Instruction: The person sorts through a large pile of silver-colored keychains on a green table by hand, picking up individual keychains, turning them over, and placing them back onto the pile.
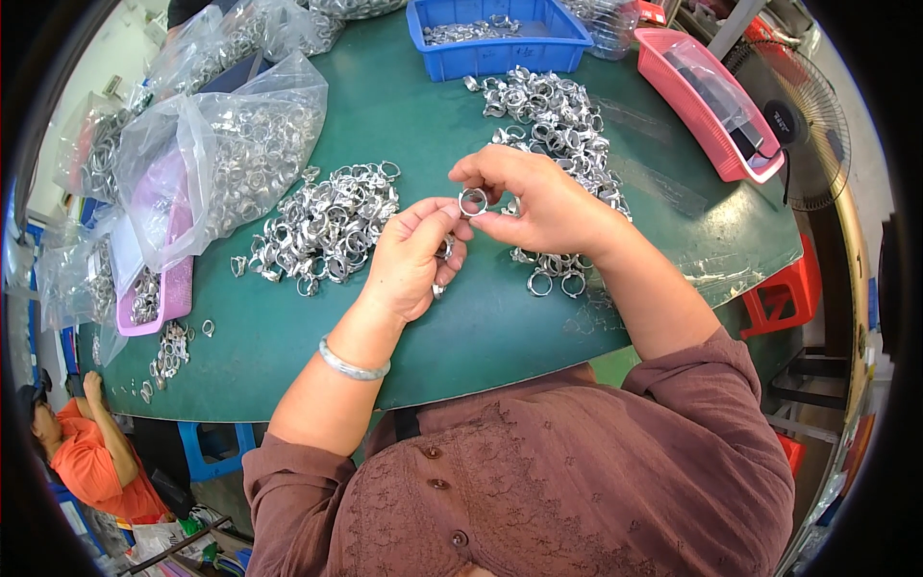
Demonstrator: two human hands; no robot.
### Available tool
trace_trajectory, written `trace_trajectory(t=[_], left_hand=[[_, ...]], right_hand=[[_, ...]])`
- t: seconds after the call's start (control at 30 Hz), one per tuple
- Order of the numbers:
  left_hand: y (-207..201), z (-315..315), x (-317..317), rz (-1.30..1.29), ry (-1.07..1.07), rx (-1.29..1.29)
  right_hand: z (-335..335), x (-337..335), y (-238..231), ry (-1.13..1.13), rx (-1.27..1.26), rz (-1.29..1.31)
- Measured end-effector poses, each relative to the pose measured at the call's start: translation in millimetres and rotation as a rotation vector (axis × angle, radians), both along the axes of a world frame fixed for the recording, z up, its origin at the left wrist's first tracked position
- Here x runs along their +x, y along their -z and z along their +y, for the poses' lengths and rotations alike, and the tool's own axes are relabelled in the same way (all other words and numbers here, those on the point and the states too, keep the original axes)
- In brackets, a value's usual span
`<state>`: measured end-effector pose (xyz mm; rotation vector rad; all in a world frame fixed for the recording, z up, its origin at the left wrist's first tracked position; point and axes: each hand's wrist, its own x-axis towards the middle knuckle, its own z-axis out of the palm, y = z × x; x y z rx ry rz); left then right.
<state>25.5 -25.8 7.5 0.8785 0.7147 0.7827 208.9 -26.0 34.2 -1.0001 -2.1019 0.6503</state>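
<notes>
Between thumb and fingers, my right hand (538, 197) pinches a round silver metal ring (461, 201). My left hand (415, 252) is closed, its thumb and fingertips meeting the ring's left side. More small metal rings (444, 247) show among its curled fingers; how many is hidden. Both hands are raised over the green table (461, 337). A heap of similar silver rings (327, 226) lies to the left of my left hand. Another long heap of rings (558, 120) runs behind and beneath my right hand.
Clear plastic bags (260, 144) full of rings and a pink basket (178, 298) crowd the left. A blue bin (505, 60) stands at the back. On the right are another pink basket (716, 144), a fan (817, 125) and a red stool (788, 293). A person in orange (106, 471) sits lower left.
</notes>
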Motion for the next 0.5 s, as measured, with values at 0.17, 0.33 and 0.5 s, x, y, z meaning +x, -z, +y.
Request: trace_trajectory(t=[0.17,0.33,0.5], left_hand=[[-0.6,-0.3,0.8,0.011,-0.013,-0.002],[0.6,-1.1,3.1,0.025,-0.002,0.012],[4.4,0.9,1.5,0.001,0.043,0.007]], right_hand=[[-1.4,-3.0,-2.2,0.005,0.030,0.004],[-1.5,-5.8,1.0,-0.029,0.112,0.004],[-3.9,-12.3,2.0,-0.066,0.193,-0.039]])
